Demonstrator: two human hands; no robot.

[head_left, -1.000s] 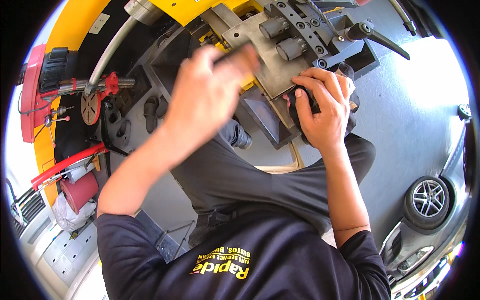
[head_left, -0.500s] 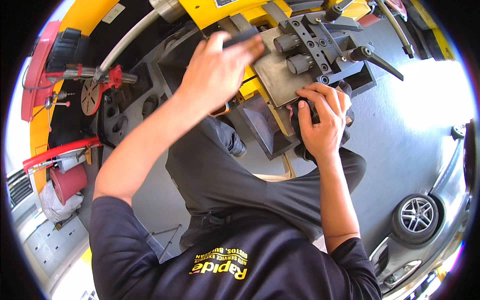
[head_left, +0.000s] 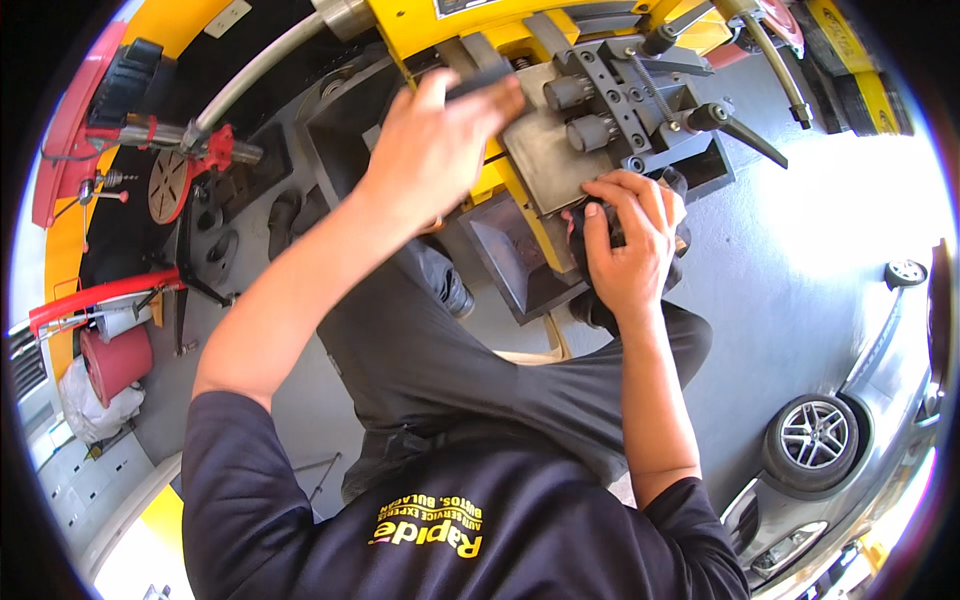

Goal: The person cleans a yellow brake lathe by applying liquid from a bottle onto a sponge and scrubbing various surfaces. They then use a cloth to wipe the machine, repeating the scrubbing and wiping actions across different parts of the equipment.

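A dark, bar-shaped block (head_left: pixel 482 80) is closed in my left hand (head_left: pixel 432 135), just above the left side of a flat metal plate (head_left: pixel 545 150). Motion blurs that hand's fingers and hides the block's exact kind. My right hand (head_left: pixel 632 235) rests at the plate's near right corner, its bent fingers spread from the thumb and the fingertips on the edge. Under that palm is a black item (head_left: pixel 580 240) with a bit of pink, mostly hidden. Two round, dark knobs (head_left: pixel 590 132) on a black tool holder (head_left: pixel 620 105) stand at the plate's right side.
The plate belongs to a yellow machine (head_left: pixel 420 35) with a black-handled lever (head_left: pixel 750 138) on the right. Below it hangs a dark metal tray (head_left: pixel 505 250). A red drill press (head_left: pixel 215 152) stands left, and a grey car (head_left: pixel 800 490) is parked at lower right.
The whole view has shifted slightly, moving the machine and car a little leftward in the picture. My left hand still grips the dark block over the plate; my right hand stays at its corner.
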